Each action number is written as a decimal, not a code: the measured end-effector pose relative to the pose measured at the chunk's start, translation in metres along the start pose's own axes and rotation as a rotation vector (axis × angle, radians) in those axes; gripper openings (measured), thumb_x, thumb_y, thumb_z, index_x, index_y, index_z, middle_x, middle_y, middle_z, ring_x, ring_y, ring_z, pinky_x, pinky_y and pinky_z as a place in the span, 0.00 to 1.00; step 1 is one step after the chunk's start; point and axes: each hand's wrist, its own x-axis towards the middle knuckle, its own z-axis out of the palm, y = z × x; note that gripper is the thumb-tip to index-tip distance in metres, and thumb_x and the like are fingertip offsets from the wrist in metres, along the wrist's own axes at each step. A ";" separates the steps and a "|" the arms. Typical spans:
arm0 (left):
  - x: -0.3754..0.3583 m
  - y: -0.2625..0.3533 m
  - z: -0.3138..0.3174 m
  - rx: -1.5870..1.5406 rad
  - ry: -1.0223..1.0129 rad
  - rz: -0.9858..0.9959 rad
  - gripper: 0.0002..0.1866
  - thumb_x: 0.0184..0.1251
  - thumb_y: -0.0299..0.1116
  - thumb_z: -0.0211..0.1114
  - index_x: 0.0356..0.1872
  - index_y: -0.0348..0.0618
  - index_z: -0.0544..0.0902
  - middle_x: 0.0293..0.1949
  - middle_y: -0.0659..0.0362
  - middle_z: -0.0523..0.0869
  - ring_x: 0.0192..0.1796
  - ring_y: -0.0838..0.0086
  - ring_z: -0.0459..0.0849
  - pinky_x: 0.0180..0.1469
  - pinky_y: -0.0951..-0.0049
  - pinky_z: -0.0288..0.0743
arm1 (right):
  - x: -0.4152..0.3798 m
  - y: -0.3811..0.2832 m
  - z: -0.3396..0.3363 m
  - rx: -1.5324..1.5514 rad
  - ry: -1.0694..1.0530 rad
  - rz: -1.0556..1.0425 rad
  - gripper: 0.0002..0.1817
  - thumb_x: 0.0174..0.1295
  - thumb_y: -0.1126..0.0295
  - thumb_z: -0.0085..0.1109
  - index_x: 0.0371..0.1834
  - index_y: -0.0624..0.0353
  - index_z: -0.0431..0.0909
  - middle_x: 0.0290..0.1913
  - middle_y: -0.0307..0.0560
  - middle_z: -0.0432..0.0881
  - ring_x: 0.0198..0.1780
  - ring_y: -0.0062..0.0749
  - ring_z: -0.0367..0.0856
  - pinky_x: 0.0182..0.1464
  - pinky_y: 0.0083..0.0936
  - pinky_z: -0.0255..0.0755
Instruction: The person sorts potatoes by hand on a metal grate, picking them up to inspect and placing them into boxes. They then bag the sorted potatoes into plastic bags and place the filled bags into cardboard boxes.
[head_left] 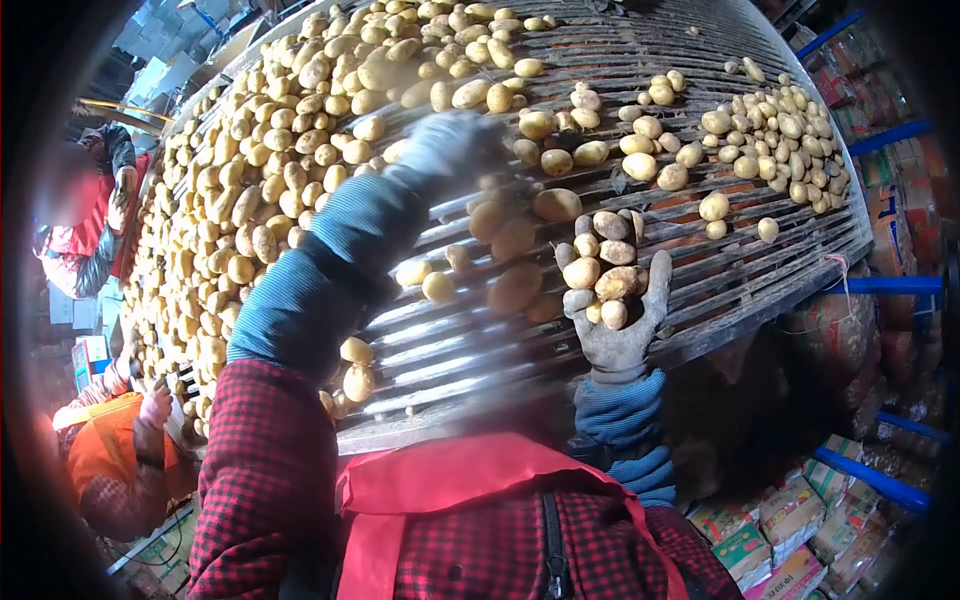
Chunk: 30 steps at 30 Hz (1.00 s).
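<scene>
My left hand (455, 150), in a pale glove, reaches over the slatted rack (440, 385) and is smeared by motion. Its fingers cannot be made out. Beside and below it, several potatoes (512, 238) are blurred too. My right hand (615, 345), in a dirty grey glove, is turned palm up near the front edge of the rack. Several small potatoes (617, 252) sit cupped in it, with the thumb on their right side and the fingers partly hidden beneath them.
A big heap of potatoes (265, 190) covers the rack's left side, and a smaller pile of potatoes (775, 140) lies at right. Two people, one in an orange vest (105, 450), are at the left. Printed cartons (790, 515) and blue bars (885, 475) stand at lower right.
</scene>
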 end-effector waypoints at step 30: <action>-0.002 0.056 0.013 0.007 -0.367 -0.275 0.18 0.68 0.33 0.63 0.57 0.50 0.89 0.52 0.45 0.90 0.56 0.54 0.90 0.57 0.53 0.84 | -0.003 0.009 0.020 0.036 -0.036 -0.061 0.37 0.78 0.34 0.41 0.76 0.50 0.69 0.72 0.47 0.75 0.71 0.60 0.73 0.48 0.43 0.87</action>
